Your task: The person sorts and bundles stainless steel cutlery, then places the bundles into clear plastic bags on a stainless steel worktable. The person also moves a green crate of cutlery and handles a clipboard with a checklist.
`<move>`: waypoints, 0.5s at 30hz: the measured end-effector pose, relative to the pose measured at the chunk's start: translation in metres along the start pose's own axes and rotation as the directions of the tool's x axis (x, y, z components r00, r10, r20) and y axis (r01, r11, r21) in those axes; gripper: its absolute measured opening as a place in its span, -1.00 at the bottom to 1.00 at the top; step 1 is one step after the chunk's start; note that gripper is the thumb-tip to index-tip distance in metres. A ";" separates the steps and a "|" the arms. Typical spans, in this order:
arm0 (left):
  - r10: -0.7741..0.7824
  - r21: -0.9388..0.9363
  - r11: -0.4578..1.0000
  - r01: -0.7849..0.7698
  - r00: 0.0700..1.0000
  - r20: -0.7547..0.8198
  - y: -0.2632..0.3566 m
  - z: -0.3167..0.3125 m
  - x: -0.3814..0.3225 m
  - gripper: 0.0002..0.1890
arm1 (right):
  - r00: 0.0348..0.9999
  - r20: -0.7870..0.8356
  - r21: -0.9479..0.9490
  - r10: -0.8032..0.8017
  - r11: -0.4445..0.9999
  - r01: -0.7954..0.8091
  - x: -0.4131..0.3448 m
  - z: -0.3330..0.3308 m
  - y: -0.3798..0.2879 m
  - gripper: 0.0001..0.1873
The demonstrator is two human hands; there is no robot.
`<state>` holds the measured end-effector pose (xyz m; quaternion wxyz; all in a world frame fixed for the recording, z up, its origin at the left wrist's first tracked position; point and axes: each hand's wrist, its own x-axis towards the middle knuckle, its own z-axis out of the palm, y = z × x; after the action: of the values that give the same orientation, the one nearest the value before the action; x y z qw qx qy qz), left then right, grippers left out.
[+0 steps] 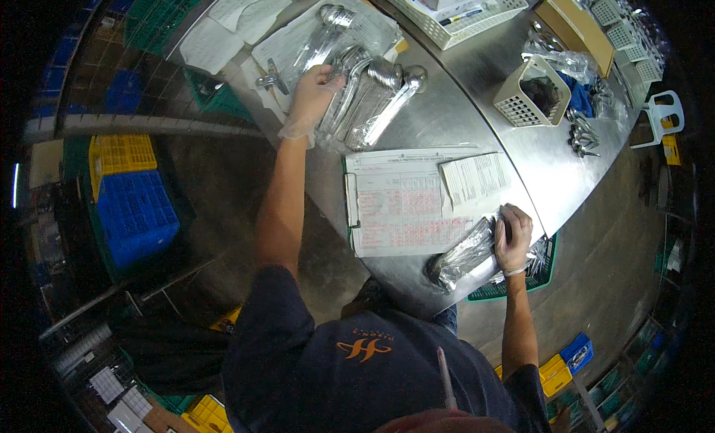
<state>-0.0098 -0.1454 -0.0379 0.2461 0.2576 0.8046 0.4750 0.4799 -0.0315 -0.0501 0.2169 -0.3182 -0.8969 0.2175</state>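
Observation:
My left hand (314, 100), in a clear glove, has its thumb and fingers on the left side of a plastic-wrapped bundle of metal spoons (353, 69). More spoon bundles (385, 86) lie close together to its right. Also gloved, my right hand (513, 240) has curled fingers against the upper end of a plastic-wrapped cutlery bundle (462, 254) near the table corner; its grip is partly hidden. Between my hands is a clipboard (351, 201) with a printed form (402, 209) marked in red. A smaller printed paper (475, 178) lies on the form.
Steel tables (458, 120) meet at a seam. Papers (212, 47) and a metal tool (272, 78) lie at upper left. White baskets (447, 39) (528, 100), a cardboard box (578, 28) and loose spoons (582, 134) are at right. A green basket (516, 292) stands below the corner.

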 end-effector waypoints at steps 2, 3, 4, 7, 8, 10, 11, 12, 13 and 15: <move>0.092 0.035 0.995 -0.092 0.995 -0.024 -0.015 0.000 0.004 -0.51 | 1.000 -0.018 0.032 -0.021 0.999 0.022 0.001 0.002 0.000 -0.72; 0.239 0.277 0.941 -0.193 0.960 -0.143 -0.009 0.005 -0.001 -0.51 | 1.000 -0.022 0.024 -0.019 1.000 0.019 0.002 0.002 -0.001 -0.73; 0.400 0.511 0.824 -0.243 0.890 -0.221 0.000 0.014 -0.014 -0.52 | 1.000 -0.022 0.017 -0.018 1.000 0.018 0.002 0.001 -0.002 -0.73; 0.416 0.639 0.719 -0.273 0.906 -0.082 0.011 0.044 -0.041 -0.52 | 0.999 -0.037 0.035 -0.013 0.999 0.014 0.001 0.001 -0.003 -0.75; 0.361 0.668 0.696 -0.264 0.932 -0.008 0.023 0.060 -0.059 -0.52 | 0.999 -0.047 0.042 -0.007 0.999 0.009 0.001 0.001 -0.002 -0.75; 0.364 0.690 0.641 -0.335 0.925 0.111 0.035 0.084 -0.076 -0.49 | 0.998 -0.062 0.053 0.004 0.999 -0.001 -0.002 0.000 0.001 -0.75; 0.418 0.646 0.649 -0.402 0.898 0.138 0.026 0.088 -0.080 -0.48 | 0.997 -0.072 0.054 0.018 0.998 -0.014 -0.004 0.000 0.002 -0.75; 0.481 0.581 0.657 -0.480 0.861 0.167 0.014 0.095 -0.079 -0.46 | 0.998 -0.050 0.053 0.033 0.998 -0.030 -0.003 -0.001 0.004 -0.75; 0.540 0.500 0.666 -0.553 0.821 0.187 0.007 0.104 -0.082 -0.44 | 0.998 -0.021 0.043 0.051 0.998 -0.050 -0.003 -0.002 0.007 -0.75; 0.529 0.527 0.676 -0.515 0.837 0.139 0.008 0.112 -0.090 -0.47 | 0.998 -0.058 0.141 -0.016 0.990 0.024 0.000 -0.006 0.015 -0.75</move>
<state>0.1308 -0.1290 -0.0655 0.0065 0.5292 0.8011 0.2795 0.4903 -0.0196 -0.0536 0.2666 -0.2991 -0.8758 0.2692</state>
